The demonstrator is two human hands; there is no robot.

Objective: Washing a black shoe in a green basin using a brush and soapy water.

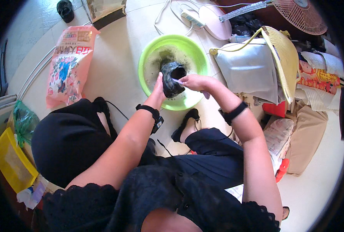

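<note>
A green basin [143, 73] stands on the floor in front of me, with greyish foam and dark specks in it. Over it my left hand [159, 88] is closed on the near left side of a wet, dark shoe [171, 89], whose opening faces up and to the right. My right hand [194, 82] grips a pale lilac brush [206, 94] by its handle. The brush's other end reaches the rim of the shoe's opening; its bristles are hidden.
A pink printed bag [69, 65] lies left of the basin. On the right are a yellow-edged straw bag [282, 58] with grey cloth and a fan [300, 15]. A white power strip [192, 17] with cords lies behind the basin. One dark shoe [65, 11] sits far left.
</note>
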